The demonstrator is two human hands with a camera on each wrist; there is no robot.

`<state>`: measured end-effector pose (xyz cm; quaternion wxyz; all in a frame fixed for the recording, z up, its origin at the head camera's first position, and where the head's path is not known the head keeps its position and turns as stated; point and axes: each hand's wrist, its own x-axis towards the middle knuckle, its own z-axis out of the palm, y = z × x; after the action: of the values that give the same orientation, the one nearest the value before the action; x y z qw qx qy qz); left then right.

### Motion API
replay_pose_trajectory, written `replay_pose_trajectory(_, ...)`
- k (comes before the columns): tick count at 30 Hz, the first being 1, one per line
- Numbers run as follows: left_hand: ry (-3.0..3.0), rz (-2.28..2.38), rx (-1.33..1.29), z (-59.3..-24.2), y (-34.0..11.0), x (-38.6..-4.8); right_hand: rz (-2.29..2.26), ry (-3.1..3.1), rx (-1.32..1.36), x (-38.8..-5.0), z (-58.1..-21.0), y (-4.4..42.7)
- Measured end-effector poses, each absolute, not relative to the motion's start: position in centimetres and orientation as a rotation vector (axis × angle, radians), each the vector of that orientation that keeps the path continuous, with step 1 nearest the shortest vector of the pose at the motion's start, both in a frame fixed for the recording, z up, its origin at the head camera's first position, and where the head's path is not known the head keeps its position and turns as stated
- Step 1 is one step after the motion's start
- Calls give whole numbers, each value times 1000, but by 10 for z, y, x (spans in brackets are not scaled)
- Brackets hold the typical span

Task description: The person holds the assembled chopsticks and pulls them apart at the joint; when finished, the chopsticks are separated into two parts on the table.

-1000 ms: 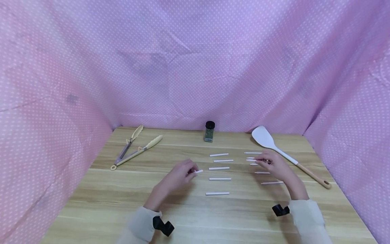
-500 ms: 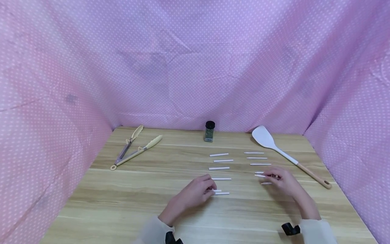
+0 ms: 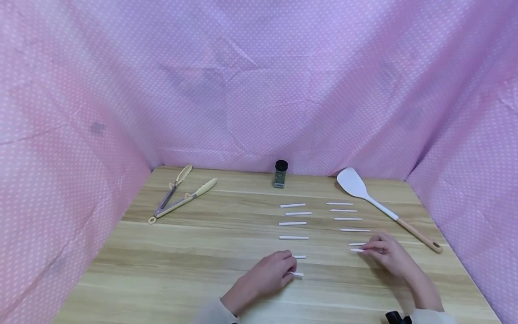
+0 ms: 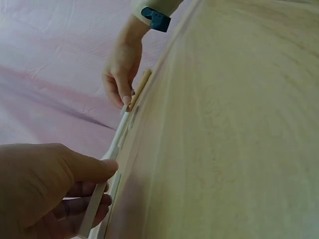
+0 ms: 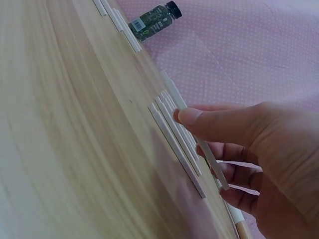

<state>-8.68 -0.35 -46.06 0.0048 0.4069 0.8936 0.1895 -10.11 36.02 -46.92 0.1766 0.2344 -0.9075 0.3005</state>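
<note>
Between thumb and fingers my left hand (image 3: 271,274) pinches a thin flat white stick (image 4: 92,209), held just above the table, nearest the front of the left column. My right hand (image 3: 388,254) pinches a slim white stick with a narrowed tip (image 5: 180,94), in front of the right column. Several plain white sticks (image 3: 293,237) lie roughly parallel in the left column; one is partly behind my left hand. Similar narrow-tipped sticks (image 3: 355,230) form the right column. The far end of the left hand's stick is hidden by its fingers in the head view.
Spread tongs (image 3: 182,204) lie at the back left. A small spice jar with a black lid (image 3: 280,174) stands at the back middle. A white spatula with a wooden handle (image 3: 370,198) lies at the right. Pink dotted cloth (image 3: 259,90) hangs around the wooden table (image 3: 162,265).
Both hands have moved toward the table's front edge, each with its stick, passing along the columns. My left hand has also shifted right. The sticks on the table lie as before.
</note>
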Motion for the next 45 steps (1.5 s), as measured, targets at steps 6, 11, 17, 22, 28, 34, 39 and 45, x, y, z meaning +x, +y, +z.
replay_pose_trajectory(6,2851,457,1306,-464,3,-83,808,-2612,629,-95,-472,364)
replay_pose_trajectory(11,2891,382,1361,-467,8,-83,770,-2658,571,-93,-474,365)
replay_pose_trajectory(17,2931,303,1394,-470,12,-83,756,-2679,543,-92,-474,366)
replay_pose_trajectory(22,2949,279,1396,-473,14,-82,758,-2667,564,-92,-475,366)
replay_pose_trajectory(28,2968,262,1421,-475,15,-83,780,-2654,578,-92,-477,366)
replay_pose_trajectory(34,2990,244,1446,-477,15,-84,822,-2629,633,-94,-480,366)
replay_pose_trajectory(39,3005,241,1458,-478,15,-84,847,-2636,633,-93,-479,365)
replay_pose_trajectory(45,3019,231,1473,-478,15,-84,867,-2647,622,-92,-478,365)
